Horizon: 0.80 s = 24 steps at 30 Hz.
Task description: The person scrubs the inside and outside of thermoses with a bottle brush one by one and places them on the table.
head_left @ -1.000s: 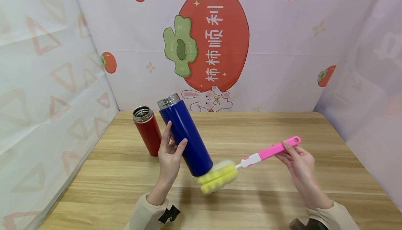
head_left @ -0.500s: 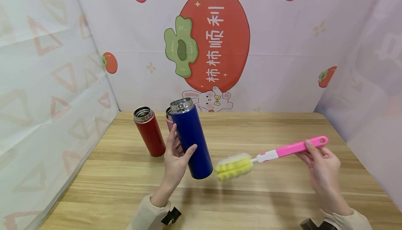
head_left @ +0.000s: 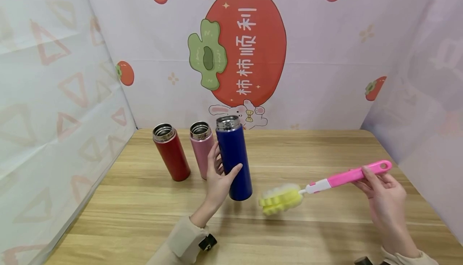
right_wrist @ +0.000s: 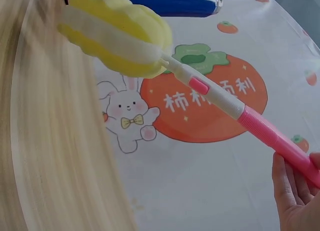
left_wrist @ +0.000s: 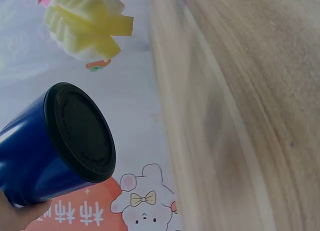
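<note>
My left hand (head_left: 219, 180) grips a blue thermos bottle (head_left: 235, 158) around its lower middle. The bottle is lidless, nearly upright, with a bare steel neck; its dark base (left_wrist: 82, 133) faces the left wrist camera, off the table surface. In my right hand (head_left: 387, 196) I pinch the pink handle (head_left: 356, 174) of a bottle brush near its hanging loop. The brush's yellow and white sponge head (head_left: 282, 199) points left, just right of the bottle and apart from it. In the right wrist view the sponge head (right_wrist: 115, 33) overlaps part of the blue bottle (right_wrist: 175, 3).
A red thermos bottle (head_left: 171, 156) and a pink one (head_left: 201, 148) stand lidless on the wooden table (head_left: 307, 148), left of the blue bottle. The pink bottle is partly covered by my left fingers. A printed cloth (head_left: 318, 56) hangs behind the table.
My left hand has moved right and turned the blue bottle more upright, uncovering the pink bottle. My right hand has drawn the brush to the right, away from the blue bottle's base.
</note>
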Available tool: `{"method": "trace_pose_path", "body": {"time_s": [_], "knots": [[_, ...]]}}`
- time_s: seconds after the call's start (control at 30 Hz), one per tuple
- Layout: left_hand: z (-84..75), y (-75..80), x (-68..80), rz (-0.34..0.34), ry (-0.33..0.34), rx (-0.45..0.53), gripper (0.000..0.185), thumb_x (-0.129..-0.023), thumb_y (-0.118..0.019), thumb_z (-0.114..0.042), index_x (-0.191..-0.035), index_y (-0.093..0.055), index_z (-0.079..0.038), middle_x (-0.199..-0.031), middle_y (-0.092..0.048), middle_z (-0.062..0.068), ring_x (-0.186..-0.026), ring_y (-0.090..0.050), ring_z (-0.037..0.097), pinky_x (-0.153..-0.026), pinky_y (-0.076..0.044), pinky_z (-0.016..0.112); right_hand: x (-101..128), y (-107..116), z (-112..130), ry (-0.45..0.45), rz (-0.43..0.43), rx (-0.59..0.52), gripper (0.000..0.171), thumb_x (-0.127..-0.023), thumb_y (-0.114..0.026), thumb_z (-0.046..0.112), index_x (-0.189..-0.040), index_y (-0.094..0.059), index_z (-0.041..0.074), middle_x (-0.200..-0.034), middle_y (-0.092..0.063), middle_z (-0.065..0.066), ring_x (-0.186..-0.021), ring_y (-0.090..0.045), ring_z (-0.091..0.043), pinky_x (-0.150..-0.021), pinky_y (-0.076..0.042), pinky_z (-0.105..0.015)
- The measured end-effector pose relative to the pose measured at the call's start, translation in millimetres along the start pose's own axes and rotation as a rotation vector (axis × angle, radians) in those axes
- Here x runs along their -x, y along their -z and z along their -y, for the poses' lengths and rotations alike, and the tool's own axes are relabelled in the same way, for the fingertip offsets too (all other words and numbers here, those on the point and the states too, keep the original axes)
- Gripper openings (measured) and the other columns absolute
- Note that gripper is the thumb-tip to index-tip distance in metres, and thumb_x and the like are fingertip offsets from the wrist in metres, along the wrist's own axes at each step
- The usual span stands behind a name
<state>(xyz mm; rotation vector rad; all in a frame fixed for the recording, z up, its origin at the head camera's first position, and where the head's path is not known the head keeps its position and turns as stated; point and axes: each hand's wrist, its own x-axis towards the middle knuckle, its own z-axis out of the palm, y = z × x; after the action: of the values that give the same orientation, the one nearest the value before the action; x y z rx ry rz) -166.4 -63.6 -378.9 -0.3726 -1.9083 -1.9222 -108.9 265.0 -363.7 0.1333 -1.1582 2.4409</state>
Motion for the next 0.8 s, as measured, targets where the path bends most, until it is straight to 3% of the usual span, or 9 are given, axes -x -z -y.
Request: {"method": "trace_pose_path", "body": {"time_s": [0.13,0.33,0.4,0.47,0.67,0.8], "knots": [[-1.9,-8.7,-4.4,0.003,0.015,0.001,0.077,-0.073,-0.069,0.001,-0.136,-0.026,-0.009,-0.128,-0.04,0.017,-0.104,-0.049,0.031,-0.083,-0.042,0.043,2.4,-5.1,-1.5,-0.008,0.052,-0.017,0.016,-0.086,-0.044,-0.012,-0.091,-0.059,-0.009,-0.081,-0.066,-0.018,-0.076,-0.065,-0.024,-0.068,-0.049,-0.03],[34.0,-16.5,-15.9,0.0,-0.022,-0.042,0.077,-0.071,-0.073,-0.011,-0.134,-0.029,-0.017,-0.127,-0.041,0.009,-0.1,-0.051,0.026,-0.081,-0.044,0.041,3.6,-7.3,-5.0,-0.009,0.071,0.005,0.018,-0.087,-0.042,-0.012,-0.09,-0.059,-0.008,-0.081,-0.066,-0.018,-0.076,-0.065,-0.023,-0.067,-0.049,-0.03],[39.1,-19.0,-18.9,-0.007,-0.021,-0.052,0.076,-0.071,-0.074,-0.011,-0.133,-0.03,-0.016,-0.126,-0.04,0.009,-0.099,-0.05,0.025,-0.08,-0.044,0.04,1.5,-1.6,-8.3,-0.003,0.064,0.02,0.016,-0.086,-0.043,-0.011,-0.091,-0.059,-0.008,-0.081,-0.066,-0.018,-0.076,-0.065,-0.023,-0.067,-0.05,-0.031],[40.9,-21.3,-21.6,-0.012,-0.009,-0.062,0.077,-0.07,-0.074,-0.009,-0.132,-0.03,-0.016,-0.125,-0.04,0.008,-0.097,-0.05,0.024,-0.079,-0.045,0.039,-4.8,15.6,-15.9,0.002,0.062,0.042,0.014,-0.085,-0.047,-0.01,-0.095,-0.057,-0.01,-0.083,-0.066,-0.019,-0.077,-0.065,-0.025,-0.068,-0.049,-0.033],[32.0,-26.4,-28.9,-0.006,0.024,-0.048,0.077,-0.069,-0.072,0.0,-0.132,-0.028,-0.01,-0.127,-0.037,0.014,-0.101,-0.047,0.032,-0.083,-0.042,0.044,-38.0,106.8,-57.5,0.005,0.069,0.135,0.027,-0.086,-0.048,-0.008,-0.112,-0.048,-0.015,-0.097,-0.061,-0.026,-0.089,-0.061,-0.033,-0.075,-0.046,-0.04],[31.3,-29.2,-33.8,0.004,0.034,-0.07,0.077,-0.069,-0.071,0.003,-0.131,-0.027,-0.007,-0.127,-0.036,0.017,-0.104,-0.046,0.034,-0.086,-0.04,0.047,-46.4,127.5,-71.9,-0.025,0.029,0.178,0.032,-0.086,-0.05,-0.003,-0.116,-0.044,-0.014,-0.101,-0.059,-0.027,-0.094,-0.058,-0.036,-0.078,-0.045,-0.041]]}}
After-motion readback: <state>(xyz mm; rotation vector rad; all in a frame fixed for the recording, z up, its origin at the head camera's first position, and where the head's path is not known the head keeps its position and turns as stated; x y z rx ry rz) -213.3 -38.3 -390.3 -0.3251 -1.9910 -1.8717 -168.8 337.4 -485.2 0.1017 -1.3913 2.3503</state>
